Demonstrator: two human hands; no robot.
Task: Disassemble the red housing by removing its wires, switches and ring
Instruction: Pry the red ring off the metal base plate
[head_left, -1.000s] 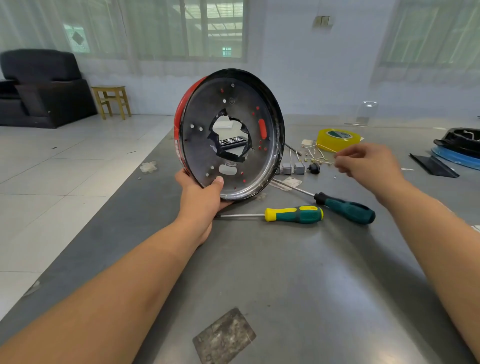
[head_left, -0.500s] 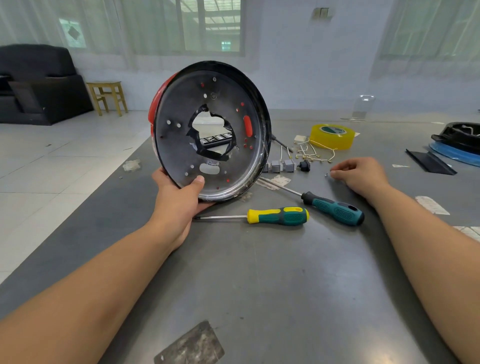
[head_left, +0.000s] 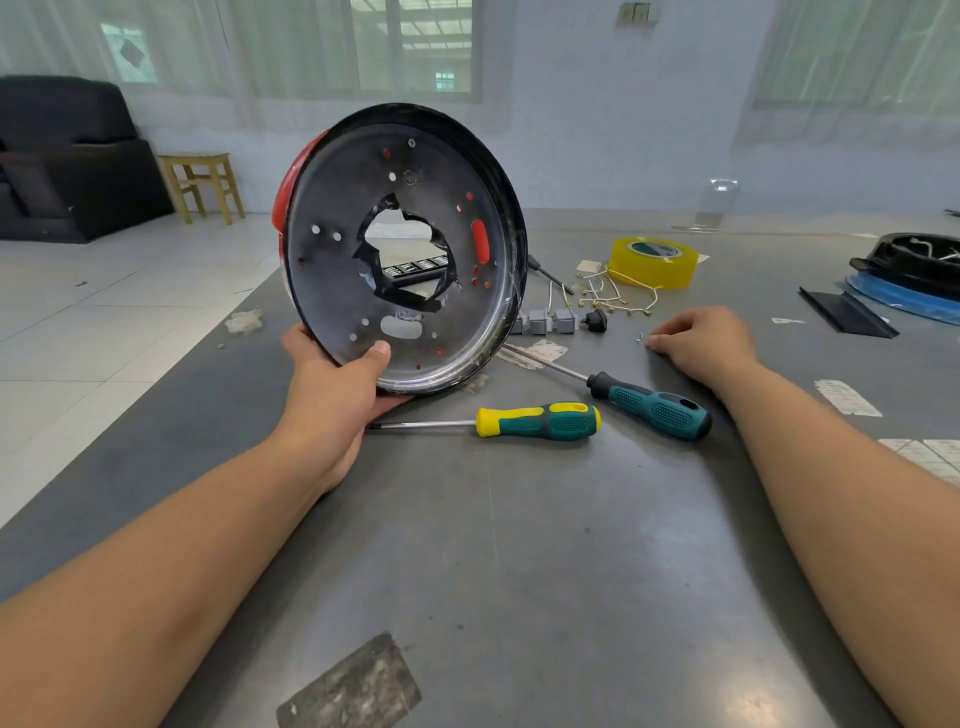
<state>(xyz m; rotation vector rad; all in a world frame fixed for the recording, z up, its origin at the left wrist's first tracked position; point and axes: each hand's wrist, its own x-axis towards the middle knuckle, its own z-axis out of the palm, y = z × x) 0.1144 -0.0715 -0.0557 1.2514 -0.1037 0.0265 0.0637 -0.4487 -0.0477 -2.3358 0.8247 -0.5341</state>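
Round red housing with black rim and dull grey metal base plate (head_left: 400, 249) stands on edge at the left of the smooth grey worktop (head_left: 519, 545), base plate facing the camera. Plate is drilled with many small round holes, carries one red oblong plug and one pale oval slot; centre opening is jagged, edged with torn black tape. Left hand (head_left: 332, 384) grips the lower rim: thumb over the plate face, fingers curled behind.

Right hand (head_left: 701, 343) rests on the worktop, fingers loosely curled, fingertips beside a tiny metallic part (head_left: 640, 339); cannot tell whether it pinches anything.

Loose parts behind the housing:
- three small grey block switches (head_left: 545, 321) in a row
- one small black plug-like part (head_left: 596, 322)
- bundle of thin white wires with brass terminals (head_left: 613, 299)
- one roll of translucent yellow tape (head_left: 653, 261)

Two screwdrivers: one with a yellow-and-green ribbed handle (head_left: 537, 420), one with a green-and-black handle (head_left: 654, 410), shafts pointing left.

Far right: shallow black tray on a blue disc (head_left: 914, 275), white wires inside.
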